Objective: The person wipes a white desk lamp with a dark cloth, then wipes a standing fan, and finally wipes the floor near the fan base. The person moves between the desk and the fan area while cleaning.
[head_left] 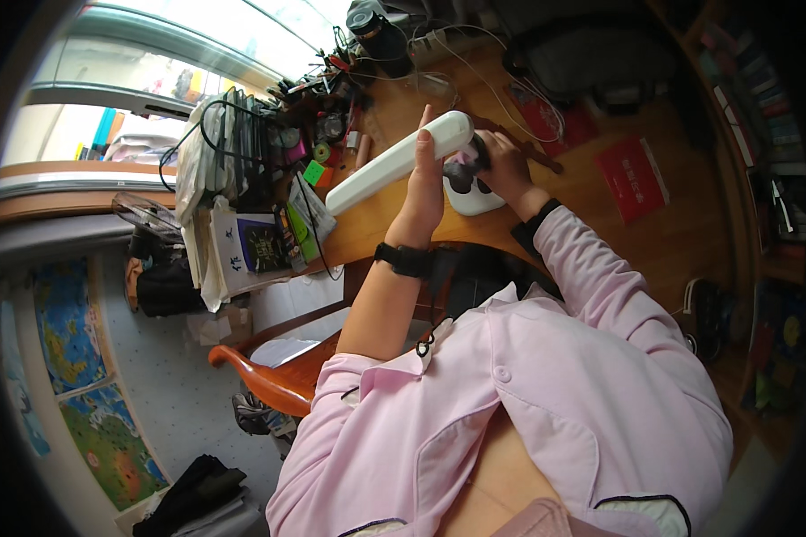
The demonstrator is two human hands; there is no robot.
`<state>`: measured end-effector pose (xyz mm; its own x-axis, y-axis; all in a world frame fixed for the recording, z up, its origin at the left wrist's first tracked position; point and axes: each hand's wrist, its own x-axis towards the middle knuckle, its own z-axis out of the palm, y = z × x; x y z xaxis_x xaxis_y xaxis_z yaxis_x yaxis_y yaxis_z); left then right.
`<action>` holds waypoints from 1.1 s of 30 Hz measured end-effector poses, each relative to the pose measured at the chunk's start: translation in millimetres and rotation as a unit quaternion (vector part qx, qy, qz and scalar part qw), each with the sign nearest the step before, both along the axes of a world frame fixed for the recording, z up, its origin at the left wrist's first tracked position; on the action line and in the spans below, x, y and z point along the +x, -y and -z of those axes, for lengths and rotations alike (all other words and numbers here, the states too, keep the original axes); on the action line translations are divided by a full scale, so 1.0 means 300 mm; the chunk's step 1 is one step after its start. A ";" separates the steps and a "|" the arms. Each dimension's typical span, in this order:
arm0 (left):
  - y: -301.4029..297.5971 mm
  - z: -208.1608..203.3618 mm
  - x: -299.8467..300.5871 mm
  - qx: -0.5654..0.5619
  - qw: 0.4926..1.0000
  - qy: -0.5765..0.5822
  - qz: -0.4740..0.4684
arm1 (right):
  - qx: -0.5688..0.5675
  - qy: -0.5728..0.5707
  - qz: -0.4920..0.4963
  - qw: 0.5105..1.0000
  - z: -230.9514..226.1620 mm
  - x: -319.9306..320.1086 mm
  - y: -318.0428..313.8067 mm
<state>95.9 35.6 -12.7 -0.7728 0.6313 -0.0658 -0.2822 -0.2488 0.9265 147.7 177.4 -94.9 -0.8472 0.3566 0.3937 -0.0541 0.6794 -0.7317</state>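
Note:
A white desk lamp point(390, 167) with a long bar-shaped head slants across the space above the desk. My left hand point(427, 183) is closed on the lamp head near its right end, thumb across the near face and a finger pointing up. Below and to the right sits the lamp's white base point(475, 204) on the desk. My right hand point(503, 170) is beside the lamp's neck, fingers curled round something dark and partly pinkish point(467, 170) that rests against the lamp. What exactly it is I cannot make out, as my fingers and the lamp head partly hide it.
Red booklets point(631, 179) lie on the wooden desk point(591, 224) to the right. A black cylinder point(378, 40), cables and small items crowd its far side. Bagged papers and books point(233, 170) stand at the left by the window. A wooden chair point(264, 380) is below.

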 end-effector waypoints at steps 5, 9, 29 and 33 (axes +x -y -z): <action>0.008 0.006 -0.003 0.005 1.000 0.012 0.002 | 0.030 0.076 0.005 0.997 0.264 -0.003 -0.050; 0.000 0.008 -0.001 -0.002 1.000 0.024 -0.006 | 0.002 0.144 0.027 0.989 0.410 0.001 -0.065; -0.055 0.049 -0.005 -0.035 0.995 0.086 -0.033 | 0.008 -0.021 -0.012 1.000 0.139 0.124 -0.089; -0.078 0.056 -0.034 -0.005 0.991 0.132 -0.017 | 0.012 -0.050 -0.011 0.999 0.090 0.067 -0.108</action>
